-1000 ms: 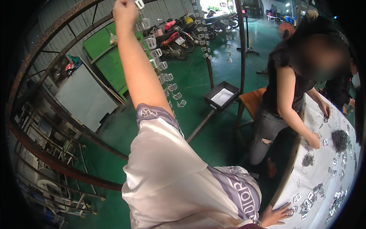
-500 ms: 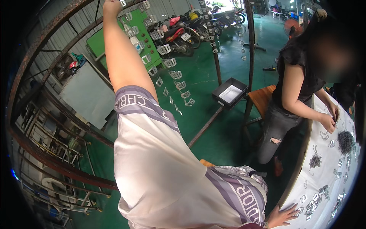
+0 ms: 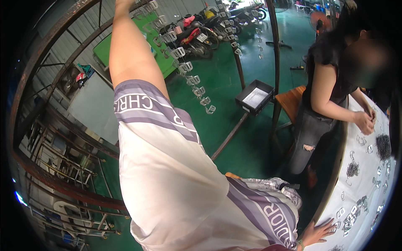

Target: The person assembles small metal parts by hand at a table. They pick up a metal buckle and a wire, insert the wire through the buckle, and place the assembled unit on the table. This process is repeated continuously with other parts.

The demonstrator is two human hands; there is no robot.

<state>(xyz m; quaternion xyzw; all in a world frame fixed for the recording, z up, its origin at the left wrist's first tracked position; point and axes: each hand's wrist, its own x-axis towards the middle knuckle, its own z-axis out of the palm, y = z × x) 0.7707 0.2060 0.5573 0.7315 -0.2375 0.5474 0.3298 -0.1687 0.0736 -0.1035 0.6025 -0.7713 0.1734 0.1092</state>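
My left arm is raised to the upper left, and only the wrist end of my left hand [image 3: 121,5] shows at the top edge, beside the rusty rack. Its fingers are cut off by the frame. Next to that forearm hang strands of pale metal buckles [image 3: 184,67], linked one below another. At the lower right, my right hand [image 3: 317,232] lies flat on the white-covered table [image 3: 324,205], fingers spread and nothing in its grip. Just beyond its fingertips are loose metal buckles [image 3: 351,218].
Across the table a person [image 3: 322,83] in black works with both hands over small parts. Piles of dark wire pieces [image 3: 382,146] lie there. A black tray [image 3: 254,97], a wooden stool [image 3: 289,102], rack posts and parked motorbikes [image 3: 197,37] stand beyond.
My left hand has risen mostly out of the top of the picture. The hanging buckle strands have shifted and now overlap more. My right hand stays spread on the table.
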